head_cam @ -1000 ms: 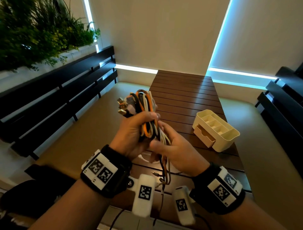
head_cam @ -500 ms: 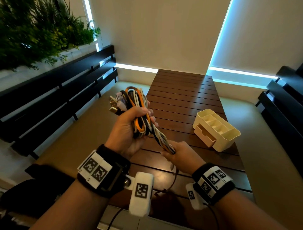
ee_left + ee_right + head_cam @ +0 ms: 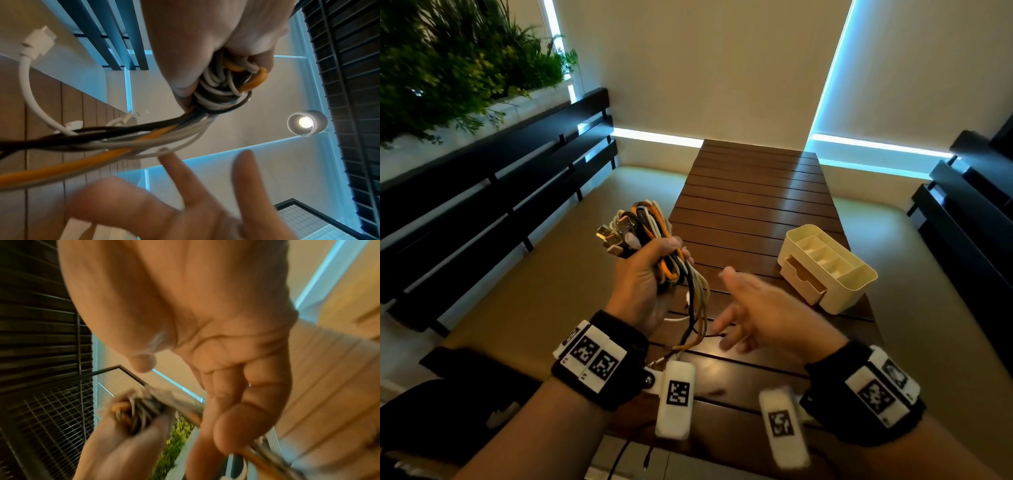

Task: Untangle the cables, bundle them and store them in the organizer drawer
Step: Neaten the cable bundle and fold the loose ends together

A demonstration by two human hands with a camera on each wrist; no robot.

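Observation:
My left hand (image 3: 654, 274) grips a folded bundle of orange, white and black cables (image 3: 650, 226) above the table's left edge; plugs stick out at the top left and loose tails (image 3: 697, 308) hang down to the tabletop. In the left wrist view the cables (image 3: 222, 87) are clenched in the fist and the tails (image 3: 102, 141) trail left. My right hand (image 3: 750, 308) hovers just right of the tails, blurred, fingers spread, holding nothing. In the right wrist view its fingers (image 3: 236, 402) hang beside the blurred bundle (image 3: 135, 412). The cream organizer (image 3: 828, 267) stands at the table's right edge, drawer (image 3: 801, 277) pulled partly out.
The dark slatted wooden table (image 3: 753, 192) runs away from me between two tan cushioned benches (image 3: 544, 281). Black slatted backrests (image 3: 493, 185) line both sides. Green plants (image 3: 448, 61) fill the upper left.
My right hand has let go of the cable tails it was pulling down and has moved up and right with fingers spread. The left hand shifted slightly left with the bundle.

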